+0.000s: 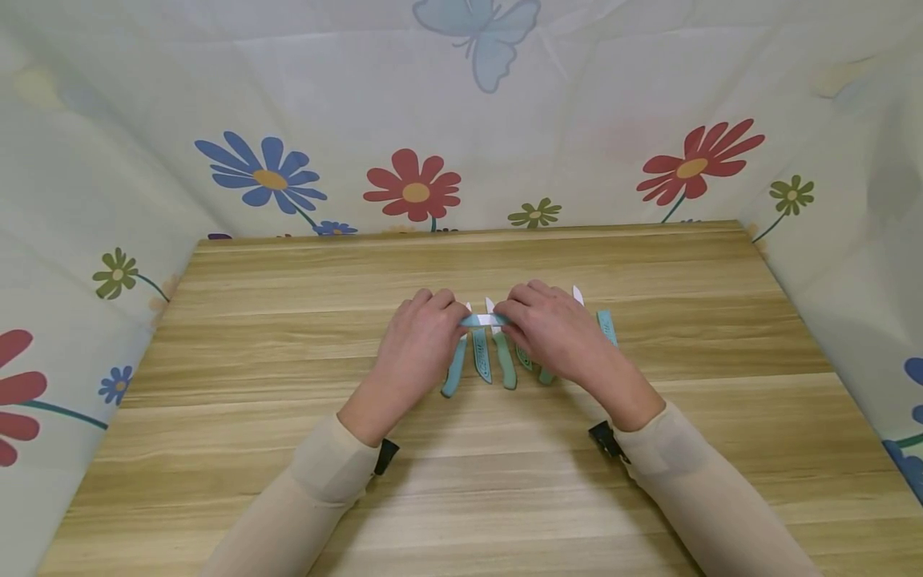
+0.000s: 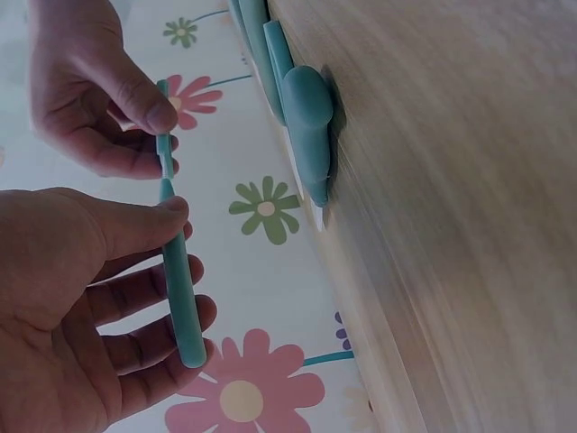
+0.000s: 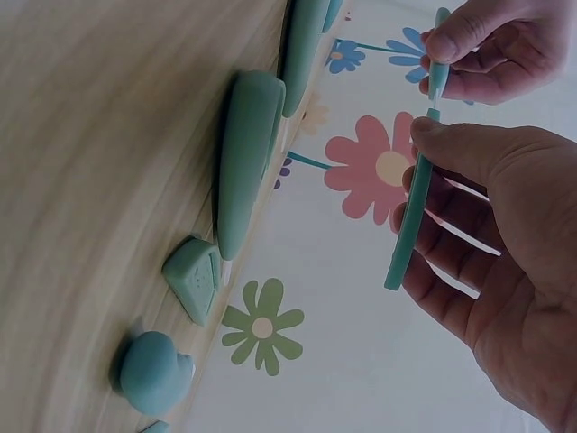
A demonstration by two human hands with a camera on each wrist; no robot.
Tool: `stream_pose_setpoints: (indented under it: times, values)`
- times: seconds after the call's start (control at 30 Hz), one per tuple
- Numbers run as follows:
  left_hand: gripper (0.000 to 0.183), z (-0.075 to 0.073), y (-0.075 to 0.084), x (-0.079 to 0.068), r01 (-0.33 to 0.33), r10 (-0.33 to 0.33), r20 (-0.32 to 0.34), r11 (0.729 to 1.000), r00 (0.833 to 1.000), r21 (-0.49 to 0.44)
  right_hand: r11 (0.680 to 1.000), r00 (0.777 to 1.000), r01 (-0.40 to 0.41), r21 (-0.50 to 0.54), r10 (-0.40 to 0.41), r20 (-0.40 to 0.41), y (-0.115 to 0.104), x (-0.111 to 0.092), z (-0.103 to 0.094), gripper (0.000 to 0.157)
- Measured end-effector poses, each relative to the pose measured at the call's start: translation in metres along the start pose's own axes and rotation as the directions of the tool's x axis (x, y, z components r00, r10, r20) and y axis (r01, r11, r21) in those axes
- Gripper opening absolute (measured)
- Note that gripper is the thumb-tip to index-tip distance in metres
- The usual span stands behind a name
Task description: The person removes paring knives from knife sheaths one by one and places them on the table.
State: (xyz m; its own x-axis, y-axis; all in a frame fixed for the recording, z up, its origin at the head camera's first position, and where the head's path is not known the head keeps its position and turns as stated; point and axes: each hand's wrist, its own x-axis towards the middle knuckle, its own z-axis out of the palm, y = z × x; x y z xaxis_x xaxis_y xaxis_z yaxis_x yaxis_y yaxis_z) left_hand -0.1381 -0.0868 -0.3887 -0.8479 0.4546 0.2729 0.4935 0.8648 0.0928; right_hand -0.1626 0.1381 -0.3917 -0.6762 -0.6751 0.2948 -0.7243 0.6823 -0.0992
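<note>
My left hand [image 1: 425,332] pinches the teal handle [image 2: 185,307] of a small knife between thumb and fingers. My right hand [image 1: 558,328] grips that knife's teal sheath [image 3: 413,216] the same way. A short stretch of white blade [image 1: 485,320] shows between the two hands, its tip end hidden in the sheath. Below them on the table lie a blue-handled knife [image 1: 454,370], a blue sheath [image 1: 481,357], a green-handled knife [image 1: 505,365] and a green sheath [image 1: 524,358]. Another green handle [image 1: 546,375] is partly covered by my right hand.
Beyond my right hand a white blade tip [image 1: 578,295] pokes out, and a light blue sheath [image 1: 607,324] lies beside it. The wooden table [image 1: 288,320] meets a flower-printed curtain [image 1: 346,104] at the back and both sides.
</note>
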Motion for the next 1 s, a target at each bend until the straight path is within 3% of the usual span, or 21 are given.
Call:
stream_pose_setpoints:
  times: [1.0]
  values:
    - [0.02, -0.0031, -0.0017, 0.0003, 0.043, -0.044, 0.015, 0.999, 0.999, 0.021, 1.0, 1.0, -0.016, 0.006, 0.016, -0.003, 0.0035, -0.0016, -0.0022, 0.026]
